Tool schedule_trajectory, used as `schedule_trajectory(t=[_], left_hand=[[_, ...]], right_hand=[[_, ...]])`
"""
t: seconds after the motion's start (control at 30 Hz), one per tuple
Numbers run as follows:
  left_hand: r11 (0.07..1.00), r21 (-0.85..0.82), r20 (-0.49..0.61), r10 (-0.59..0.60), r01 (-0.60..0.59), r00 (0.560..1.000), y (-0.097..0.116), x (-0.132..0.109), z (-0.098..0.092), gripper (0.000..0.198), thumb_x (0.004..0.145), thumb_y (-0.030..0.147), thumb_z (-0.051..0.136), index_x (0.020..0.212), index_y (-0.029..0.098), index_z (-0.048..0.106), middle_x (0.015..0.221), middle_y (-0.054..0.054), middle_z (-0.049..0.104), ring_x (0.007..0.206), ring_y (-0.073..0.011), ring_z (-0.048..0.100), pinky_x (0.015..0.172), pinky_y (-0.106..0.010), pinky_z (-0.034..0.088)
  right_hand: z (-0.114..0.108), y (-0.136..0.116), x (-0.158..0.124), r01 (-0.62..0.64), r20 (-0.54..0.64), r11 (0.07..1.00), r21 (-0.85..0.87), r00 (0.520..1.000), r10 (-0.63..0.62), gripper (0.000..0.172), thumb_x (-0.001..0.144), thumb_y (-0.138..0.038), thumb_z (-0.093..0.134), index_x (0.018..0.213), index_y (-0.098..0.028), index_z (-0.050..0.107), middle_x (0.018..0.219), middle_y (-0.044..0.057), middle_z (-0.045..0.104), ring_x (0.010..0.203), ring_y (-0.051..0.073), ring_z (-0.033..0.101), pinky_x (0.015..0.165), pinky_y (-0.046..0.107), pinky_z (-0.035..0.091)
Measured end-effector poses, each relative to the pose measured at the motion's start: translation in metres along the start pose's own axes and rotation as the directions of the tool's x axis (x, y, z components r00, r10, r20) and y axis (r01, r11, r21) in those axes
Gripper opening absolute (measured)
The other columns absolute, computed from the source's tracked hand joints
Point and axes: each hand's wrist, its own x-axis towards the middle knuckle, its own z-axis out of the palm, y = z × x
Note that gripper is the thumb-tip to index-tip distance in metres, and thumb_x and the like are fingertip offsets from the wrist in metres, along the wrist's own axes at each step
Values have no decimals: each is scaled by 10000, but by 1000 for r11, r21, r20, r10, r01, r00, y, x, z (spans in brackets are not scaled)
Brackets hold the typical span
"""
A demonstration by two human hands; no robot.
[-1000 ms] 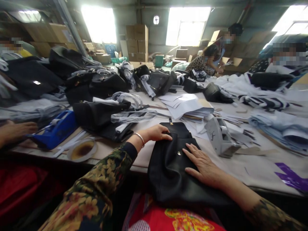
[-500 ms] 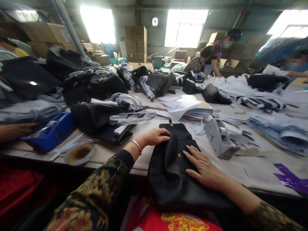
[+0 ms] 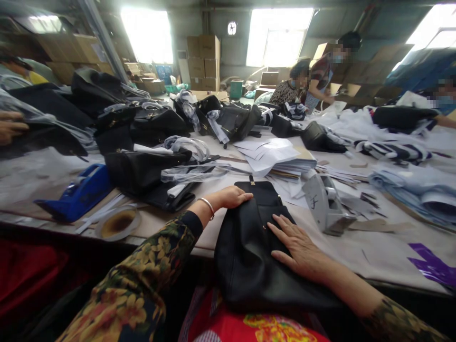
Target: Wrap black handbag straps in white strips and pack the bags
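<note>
A black leather bag (image 3: 245,256) lies across the table's front edge and over my lap, its flap with a small metal clasp turned out on the table. My left hand (image 3: 233,196) is closed on the bag's upper left edge, thumb over the leather and the other fingers partly hidden. Flat on the bag's right side rests my right hand (image 3: 297,247), fingers spread next to a small metal fitting (image 3: 264,227). Folds and dents run down the bag's middle.
A blue tape dispenser (image 3: 76,194) and a tape roll (image 3: 118,223) are at left, a white tape dispenser (image 3: 326,204) at right. Behind are papers (image 3: 274,154) and several black bags (image 3: 146,171). Purple film (image 3: 432,266) lies at the right edge. Other people stand around the table.
My left hand has shifted slightly along the bag's edge, and my right hand has slid a little leftward. At far left, a co-worker's hand has moved up with a black bag.
</note>
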Motion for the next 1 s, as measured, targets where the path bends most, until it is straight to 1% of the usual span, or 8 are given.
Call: schedule_trajectory(t=[0.13, 0.27, 0.4, 0.5, 0.6, 0.67, 0.8, 1.0], left_hand=[[999, -40, 83, 20, -17, 996, -7, -13, -17, 627, 972, 631, 355, 680, 176, 671, 645, -4, 628, 636, -140, 550, 668, -233, 450], [999, -38, 88, 25, -22, 996, -10, -19, -10, 561, 947, 630, 433, 718, 181, 678, 691, 5, 639, 654, -141, 546, 648, -237, 432], [999, 12, -26, -41, 42, 999, -12, -17, 13, 479, 931, 577, 515, 714, 177, 665, 668, -4, 631, 641, -155, 543, 609, -260, 415], [991, 52, -145, -114, 122, 983, -4, -26, 27, 414, 950, 516, 514, 817, 167, 694, 787, -58, 687, 741, -202, 609, 708, -304, 464], [975, 118, -347, -136, 187, 928, 17, -52, 38, 360, 948, 456, 532, 1088, 155, 672, 1098, -147, 685, 1052, -283, 613, 968, -390, 438], [954, 188, -481, -117, 232, 869, 33, -76, 48, 425, 882, 552, 602, 1077, 178, 656, 1107, -153, 669, 1119, -313, 587, 1021, -409, 419], [912, 153, -331, -316, 381, 889, 47, -114, 70, 502, 788, 646, 655, 1048, 219, 616, 1034, -130, 684, 954, -304, 652, 835, -389, 497], [824, 80, -230, -532, 561, 815, 47, -124, 86, 497, 757, 595, 701, 1010, 178, 609, 1003, -156, 700, 920, -336, 679, 744, -376, 481]], right_hand=[[0, 1, 0, -3, 0, 1000, 20, 1000, 3, 722, 963, -630, 460, 1590, -318, 285, 1680, 65, 159, 1536, 332, 151, 1195, 594, 267], [1, 2, 0, 16, -1, 999, 41, 1000, -16, 721, 961, -641, 457, 1588, -327, 288, 1680, 69, 161, 1533, 345, 163, 1183, 611, 276], [1, 2, 0, 24, -15, 999, 44, 1000, -23, 711, 967, -628, 456, 1588, -323, 290, 1679, 74, 162, 1532, 345, 169, 1185, 600, 276], [1, 1, 0, 14, -20, 999, 35, 1000, -13, 707, 969, -626, 453, 1583, -306, 313, 1677, 82, 171, 1532, 340, 172, 1190, 586, 272], [-2, -3, -1, 3, -23, 999, 37, 1000, -2, 715, 962, -619, 471, 1582, -297, 320, 1675, 84, 181, 1533, 334, 169, 1198, 572, 263], [-5, -5, -1, -7, -13, 999, 43, 1000, 8, 721, 957, -611, 485, 1583, -295, 318, 1676, 84, 177, 1536, 332, 159, 1200, 568, 258], [-8, -9, 1, -18, -5, 999, 45, 1000, 18, 729, 944, -589, 514, 1579, -280, 333, 1676, 96, 170, 1537, 335, 149, 1197, 568, 255], [0, -7, 1, -9, -57, 1000, 19, 998, 10, 729, 931, -546, 546, 1574, -267, 348, 1673, 105, 189, 1533, 345, 162, 1199, 573, 245]])
